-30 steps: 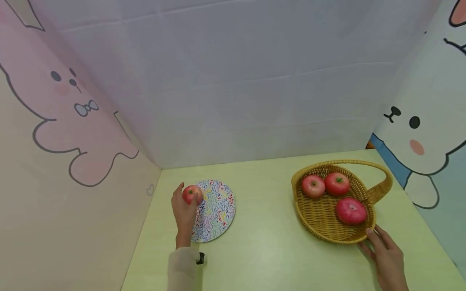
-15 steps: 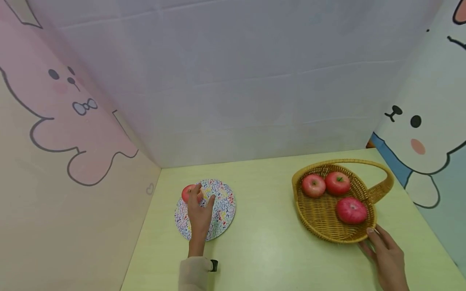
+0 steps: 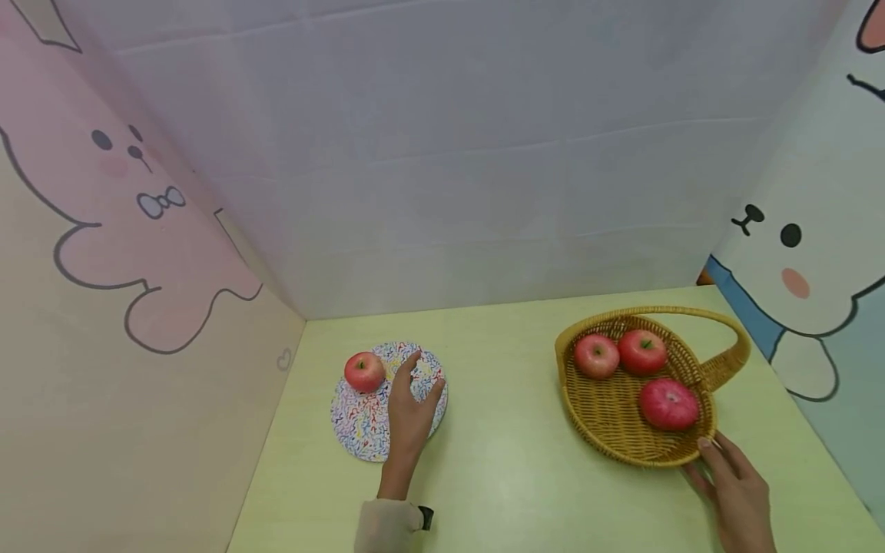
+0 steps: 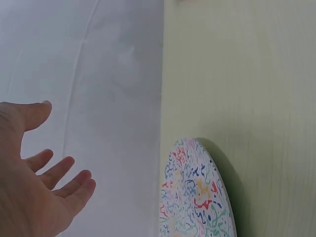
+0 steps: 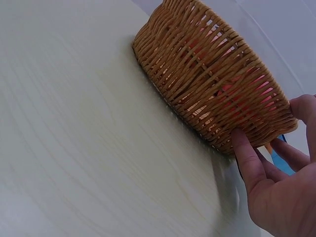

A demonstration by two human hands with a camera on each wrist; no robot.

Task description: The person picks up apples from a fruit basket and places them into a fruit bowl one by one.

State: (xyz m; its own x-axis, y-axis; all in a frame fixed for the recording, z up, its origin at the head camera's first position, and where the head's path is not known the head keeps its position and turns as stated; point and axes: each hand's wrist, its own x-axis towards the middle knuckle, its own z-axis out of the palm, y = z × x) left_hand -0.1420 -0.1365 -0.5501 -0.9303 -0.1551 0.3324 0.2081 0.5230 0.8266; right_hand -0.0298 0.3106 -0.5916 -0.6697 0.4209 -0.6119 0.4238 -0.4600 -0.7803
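Observation:
A red apple point(image 3: 364, 372) rests on the left side of a round plate point(image 3: 359, 430) patterned with coloured squiggles. My left hand point(image 3: 409, 415) hovers over the plate's right part, thumb and fingers spread, holding nothing; the left wrist view shows the same spread fingers beside the plate point(image 4: 197, 197). At the right, my right hand point(image 3: 741, 491) grips the near right edge of a wicker basket point(image 3: 611, 415), its thumb at the rim and fingers against the woven side point(image 5: 207, 74). Inside lie two red apples point(image 3: 597, 356) and a pinkish-red, flattened round fruit point(image 3: 669, 404).
The pale yellow-green table point(image 3: 498, 430) runs between plate and basket. A white cloth wall point(image 3: 484, 192) stands behind it. Printed cartoon panels close off the left point(image 3: 173, 284) and right point(image 3: 816, 307) sides. The basket's tall handle point(image 3: 726, 365) arches over its far right side.
My left hand has let go of the apple on the plate and moved right, its fingers spreading. The right hand has kept its grip on the basket.

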